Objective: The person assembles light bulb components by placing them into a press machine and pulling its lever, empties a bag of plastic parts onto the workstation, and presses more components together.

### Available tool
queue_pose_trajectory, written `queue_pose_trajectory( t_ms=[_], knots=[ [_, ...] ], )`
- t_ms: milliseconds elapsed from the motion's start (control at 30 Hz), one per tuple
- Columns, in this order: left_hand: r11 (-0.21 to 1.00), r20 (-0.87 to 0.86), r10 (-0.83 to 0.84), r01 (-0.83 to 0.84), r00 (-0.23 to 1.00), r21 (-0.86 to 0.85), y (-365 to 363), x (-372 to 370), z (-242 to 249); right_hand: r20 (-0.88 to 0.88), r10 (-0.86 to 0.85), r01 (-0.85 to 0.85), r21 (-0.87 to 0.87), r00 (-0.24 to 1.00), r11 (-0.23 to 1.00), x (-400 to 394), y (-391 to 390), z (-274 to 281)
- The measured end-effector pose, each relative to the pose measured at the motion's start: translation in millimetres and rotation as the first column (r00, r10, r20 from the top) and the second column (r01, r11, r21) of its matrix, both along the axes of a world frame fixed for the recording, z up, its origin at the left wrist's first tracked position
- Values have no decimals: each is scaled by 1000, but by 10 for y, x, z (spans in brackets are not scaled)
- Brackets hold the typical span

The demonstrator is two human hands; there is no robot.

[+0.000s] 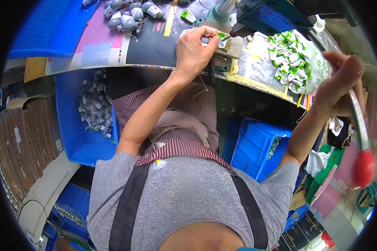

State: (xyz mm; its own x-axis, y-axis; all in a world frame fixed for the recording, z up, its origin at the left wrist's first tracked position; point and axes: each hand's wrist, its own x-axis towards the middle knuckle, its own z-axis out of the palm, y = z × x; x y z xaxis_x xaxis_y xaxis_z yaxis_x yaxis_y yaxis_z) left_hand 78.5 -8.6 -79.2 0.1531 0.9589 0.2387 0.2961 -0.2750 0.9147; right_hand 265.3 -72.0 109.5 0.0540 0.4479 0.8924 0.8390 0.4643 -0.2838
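Observation:
My left hand is at the fixture block of a teal hand press. Its thumb and forefinger pinch a small grey part, partly hidden by the fingers. Right beside the fingertips, a green-and-white piece sits under the press tip. At the right, my right hand is wrapped around the press's curved metal lever, which ends in a blurred red knob.
Grey-and-white bulb-shaped pieces with wires lie at the table's back left. A pile of green-and-white pieces lies right of the press. Blue bins stand below the table edge, one holding many grey parts.

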Motion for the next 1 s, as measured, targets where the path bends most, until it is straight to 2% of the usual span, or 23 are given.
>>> queue_pose_trajectory(
  t_ms=[67, 133, 267, 300, 400, 500, 567, 633, 700, 733, 767, 800, 833, 867, 900, 967, 1000],
  knots=[
    [997, -27, 13, -11, 1000, 71, 5, 19, -17, 362, 65, -73, 10, 930, 997, 108, -122, 9],
    [995, -56, 6, -1, 998, 99, -4, 18, -12, 595, 28, -64, 39, 803, 997, 199, -172, -58],
    [986, -84, 15, -1, 996, 166, -8, 39, -24, 813, -135, 58, 124, 566, 991, 160, -319, -205],
    [986, -91, 17, -2, 996, 166, -8, 43, -21, 809, -172, 68, 162, 562, 984, 192, -321, -306],
    [987, -106, 25, -7, 994, 163, -24, 42, -8, 743, -162, 99, 129, 649, 987, 212, -308, -580],
    [986, -97, 30, -14, 995, 165, -40, 55, 0, 616, 10, -35, 27, 788, 999, 290, -301, -690],
    [985, -81, 31, -17, 996, 172, -34, 64, -5, 483, 18, 13, -61, 875, 998, 271, -421, -588],
    [982, -76, 39, -24, 996, 187, -18, 61, -10, 123, 32, -16, -130, 992, 991, 261, -326, -308],
    [983, -96, 34, -16, 995, 182, -38, 66, -19, -230, -6, -35, -175, 973, 984, 297, -48, 57],
    [984, -112, 29, -9, 993, 176, -32, 57, -21, -256, -23, -44, -252, 967, 967, 407, 129, 211],
    [985, -123, 26, -4, 992, 175, -7, 58, -11, -40, -69, 49, -373, 997, 927, 638, 305, 322],
    [980, -150, 11, 19, 989, 198, -2, 45, 18, 146, -29, 99, -494, 989, 864, 791, 470, 376],
    [986, -111, -35, 53, 993, 160, -20, 46, 68, -627, 326, -606, -302, 708, 735, 600, 584, 431],
    [989, -74, -76, 84, 994, 123, -52, 25, 127, -786, 140, -575, -305, 602, 759, 425, 730, 401],
    [990, -40, -110, 113, 993, 85, -95, -9, 190, -818, 224, -685, -256, 529, 682, 481, 808, 267],
    [977, 86, -198, 204, 976, -66, -191, -106, 351, -558, -51, -352, -589, 828, 728, 788, 738, -218],
    [981, 108, -156, 167, 982, -103, -186, -185, 390, -381, -186, -149, -697, 906, 702, 945, 674, -502]
  ],
)
